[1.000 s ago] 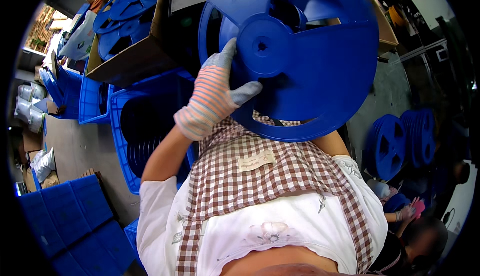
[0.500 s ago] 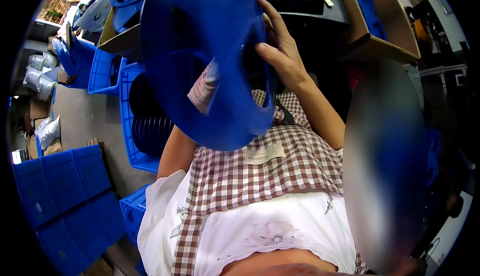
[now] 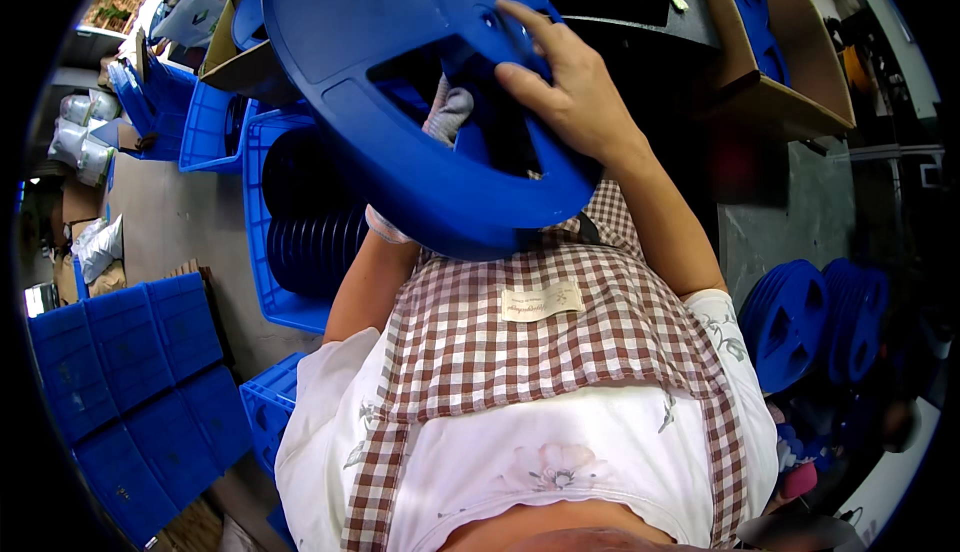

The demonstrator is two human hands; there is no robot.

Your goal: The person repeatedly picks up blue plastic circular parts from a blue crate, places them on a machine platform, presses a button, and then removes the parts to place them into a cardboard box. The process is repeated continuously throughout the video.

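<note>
Reel [image 3: 385,32], large, blue and windowed, held tilted in the air before a checked apron [image 3: 560,352], its lower rim overlapping the apron's upper part. Right hand [image 3: 575,97], bare, over the reel's right side, thumb and fingers spread apart, fingertips near the hub [image 3: 465,12]. Left hand [image 3: 450,120], gloved, mostly hidden behind the reel, grey fingertips showing through a window; too covered to tell whether gripping or loose. To the left, a blue crate [image 3: 257,252], with black discs [image 3: 305,252] standing just inside its left edge. At upper right, a cardboard box [image 3: 785,107], with a blue reel [image 3: 750,12] along its left edge.
</note>
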